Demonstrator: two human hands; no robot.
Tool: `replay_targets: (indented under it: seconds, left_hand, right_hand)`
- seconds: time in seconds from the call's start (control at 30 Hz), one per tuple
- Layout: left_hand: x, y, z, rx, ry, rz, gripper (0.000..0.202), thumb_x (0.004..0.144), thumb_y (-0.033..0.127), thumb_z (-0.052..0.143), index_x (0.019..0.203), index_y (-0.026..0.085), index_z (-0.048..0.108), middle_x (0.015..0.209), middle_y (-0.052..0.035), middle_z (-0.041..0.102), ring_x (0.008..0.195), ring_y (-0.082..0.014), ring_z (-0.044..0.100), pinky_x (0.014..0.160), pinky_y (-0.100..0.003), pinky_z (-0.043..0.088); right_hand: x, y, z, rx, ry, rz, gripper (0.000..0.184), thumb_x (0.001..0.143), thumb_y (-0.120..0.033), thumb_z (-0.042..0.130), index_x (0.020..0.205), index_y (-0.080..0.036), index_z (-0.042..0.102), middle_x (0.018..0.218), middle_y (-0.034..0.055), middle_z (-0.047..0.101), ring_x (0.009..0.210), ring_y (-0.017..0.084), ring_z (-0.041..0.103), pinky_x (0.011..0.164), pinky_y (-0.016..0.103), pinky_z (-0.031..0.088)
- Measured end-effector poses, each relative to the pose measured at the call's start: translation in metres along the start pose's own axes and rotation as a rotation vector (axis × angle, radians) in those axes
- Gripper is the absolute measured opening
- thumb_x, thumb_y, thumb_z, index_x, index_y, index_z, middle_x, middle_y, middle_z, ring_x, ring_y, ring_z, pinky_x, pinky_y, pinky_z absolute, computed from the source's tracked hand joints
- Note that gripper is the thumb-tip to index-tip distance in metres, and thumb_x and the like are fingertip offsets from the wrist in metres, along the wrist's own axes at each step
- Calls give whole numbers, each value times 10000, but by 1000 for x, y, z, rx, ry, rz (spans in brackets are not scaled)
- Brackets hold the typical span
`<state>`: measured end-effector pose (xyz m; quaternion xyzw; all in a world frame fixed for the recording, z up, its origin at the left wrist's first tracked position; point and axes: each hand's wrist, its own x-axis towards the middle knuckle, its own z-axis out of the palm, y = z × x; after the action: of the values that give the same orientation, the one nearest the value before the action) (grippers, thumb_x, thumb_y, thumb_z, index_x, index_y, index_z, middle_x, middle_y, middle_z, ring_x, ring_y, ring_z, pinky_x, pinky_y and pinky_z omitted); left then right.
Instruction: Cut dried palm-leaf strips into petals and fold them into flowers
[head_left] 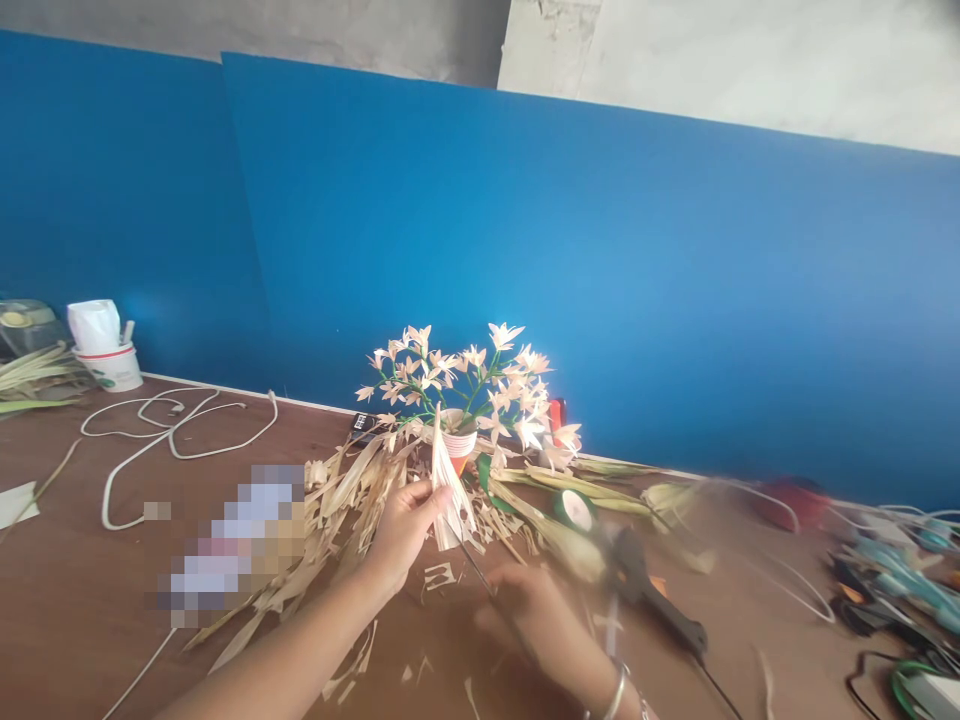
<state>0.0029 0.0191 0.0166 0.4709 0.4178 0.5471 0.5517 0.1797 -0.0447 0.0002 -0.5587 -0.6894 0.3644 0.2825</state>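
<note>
Pinched between the thumb and fingers of my left hand (409, 525) is a pale, pleated strip of dried husk (448, 490), narrow at the top and fanned out below. My right hand (536, 620) is blurred, its fingers curled around a thin dark rod (487, 585). The rod's far end reaches the husk's lower part; its exact kind is unclear. Just behind the husk stands a paper cup (459, 447), partly hidden, holding a spray of cream husk flowers (431, 375) on green stems. A dark glue gun (652, 590) lies right of my right hand.
Dried husk strips (360, 490) and scraps surround the cup. A roll of green tape (576, 510) lies to its right. White cable (176, 425) curls at left near a white tub (109, 365). Tools and cords (892, 580) crowd the right. A blue partition (525, 220) rises behind.
</note>
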Motion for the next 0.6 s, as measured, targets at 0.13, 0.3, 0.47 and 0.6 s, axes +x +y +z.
replay_targets:
  seconds: [0.13, 0.3, 0.47, 0.6]
  left_hand:
    - [-2, 1, 3, -72, 36, -17, 253, 662, 401, 702, 638, 150, 684, 603, 0, 604, 571, -113, 484, 541, -206, 382]
    - [-5, 2, 5, -130, 61, -55, 232, 647, 384, 722, 646, 153, 702, 552, 16, 575, 537, -94, 462, 517, -190, 370]
    - [-5, 3, 5, -158, 64, -84, 242, 643, 373, 729, 751, 158, 734, 610, -7, 635, 561, -102, 499, 543, -192, 385]
    - [-3, 0, 5, -163, 80, -96, 242, 644, 351, 732, 793, 160, 738, 623, -6, 641, 569, -93, 491, 538, -181, 365]
  right_hand:
    - [1, 0, 0, 18, -10, 3, 240, 671, -356, 699, 783, -145, 679, 620, 8, 618, 579, 142, 538, 546, 223, 449]
    - [1, -1, -1, -5, 20, -1, 252, 649, -370, 712, 757, -145, 676, 615, 10, 619, 578, 143, 528, 537, 224, 446]
    - [3, 7, 3, 72, 31, -5, 279, 652, -403, 712, 749, -144, 674, 603, 4, 610, 574, 136, 523, 523, 215, 437]
    - [4, 8, 4, 108, 31, 9, 272, 652, -388, 711, 755, -141, 662, 636, 11, 628, 582, 138, 535, 529, 218, 437]
